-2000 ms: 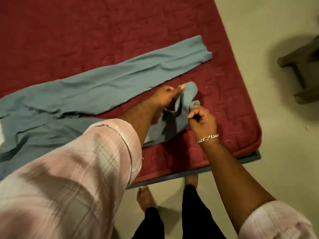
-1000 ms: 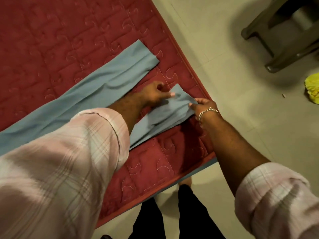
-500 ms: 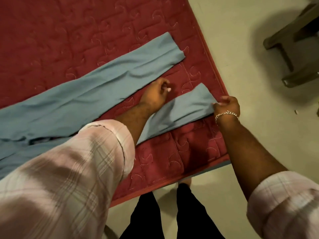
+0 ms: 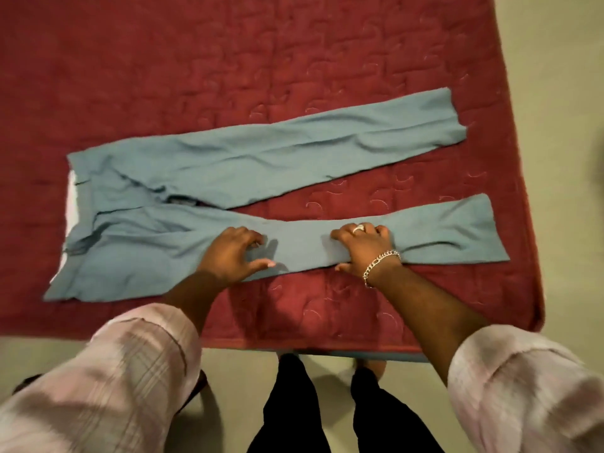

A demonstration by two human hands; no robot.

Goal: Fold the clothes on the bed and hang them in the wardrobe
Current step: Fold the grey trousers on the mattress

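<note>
A pair of blue-grey trousers (image 4: 248, 155) lies spread flat on the red quilted bed (image 4: 228, 53), waist to the left and both legs running right. The far leg ends near the bed's right side. Both hands rest on the near leg. My left hand (image 4: 233, 253) presses on its middle with fingers spread. My right hand (image 4: 364, 245), with a ring and a silver bracelet, lies a little further right, fingers bent over the cloth and thumb at its near edge. No wardrobe is in view.
The bed's near edge (image 4: 327, 346) runs just in front of my legs in black trousers (image 4: 291, 407), and its right edge (image 4: 523, 158) borders pale floor (image 4: 562, 93). A white strip (image 4: 71, 204) shows under the waistband at the left.
The view swung from the leg ends to the whole garment. Both hands left the near leg's cuff, which now lies flat, and moved left onto the middle of that leg.
</note>
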